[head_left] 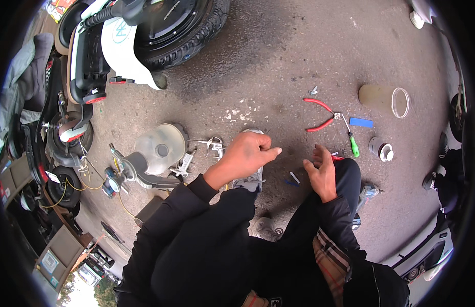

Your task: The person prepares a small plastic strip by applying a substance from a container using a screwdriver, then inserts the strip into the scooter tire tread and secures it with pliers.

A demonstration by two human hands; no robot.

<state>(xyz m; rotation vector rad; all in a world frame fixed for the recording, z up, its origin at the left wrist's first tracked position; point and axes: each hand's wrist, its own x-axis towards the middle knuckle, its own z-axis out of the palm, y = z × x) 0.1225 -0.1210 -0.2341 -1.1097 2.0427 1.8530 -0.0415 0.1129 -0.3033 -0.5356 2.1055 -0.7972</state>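
My left hand is held above a grey shoe, with its fingers curled in and the thumb stretched to the right. Whatever lies within those fingers, if anything, is hidden. Beside my right knee, my right hand has its fingers apart and holds nothing visible. Beyond it on the ground lie red-handled pliers, a green-handled screwdriver and a blue flat block. A small white and blue piece lies on the ground between my hands.
A white scooter with a large black wheel is at the upper left. Air guns lie near a round translucent vessel. On the right are a brownish container, a small can and a blue power tool.
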